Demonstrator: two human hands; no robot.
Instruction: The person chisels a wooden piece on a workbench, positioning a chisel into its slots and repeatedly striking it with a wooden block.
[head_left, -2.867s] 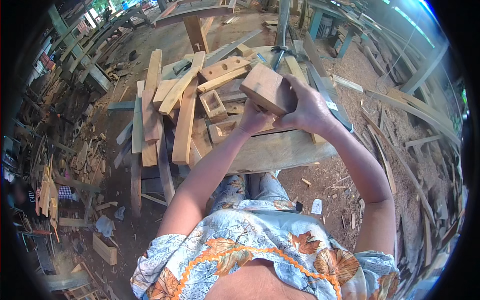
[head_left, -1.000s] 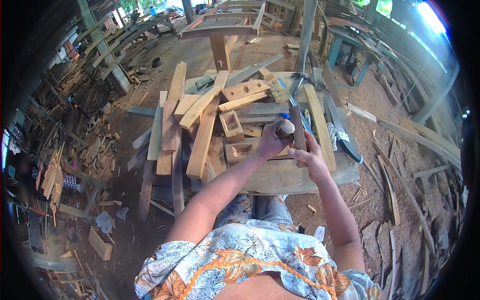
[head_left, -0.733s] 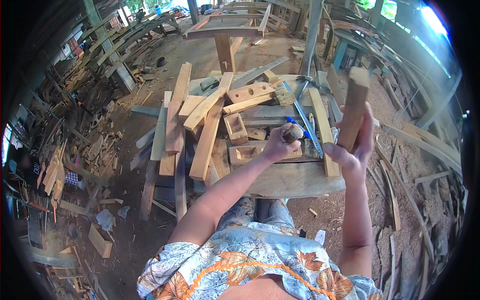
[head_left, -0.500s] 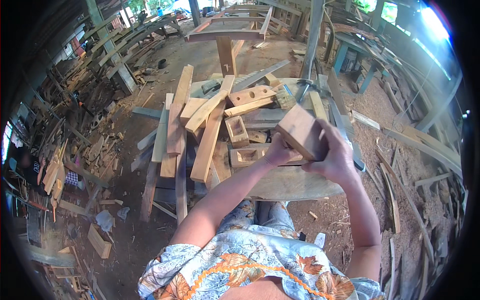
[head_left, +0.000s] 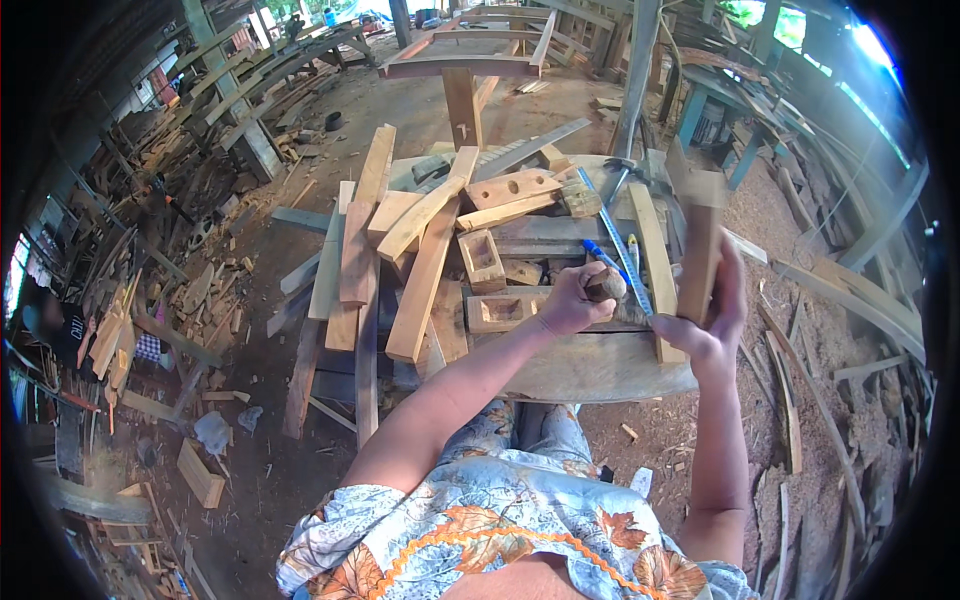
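Block [head_left: 698, 250] in the right hand's [head_left: 718, 345] grip now stands raised, well apart to the right — half a second ago it hid part of the left hand [head_left: 572, 304], which stays clenched around one round-ended handle [head_left: 606, 285] above the table [head_left: 600, 375]. Two recessed pieces [head_left: 488, 280], one hammer [head_left: 622, 165] and one ruler [head_left: 612, 235] lie there; a bare strip follows its curved near edge — and open air separates the hands.
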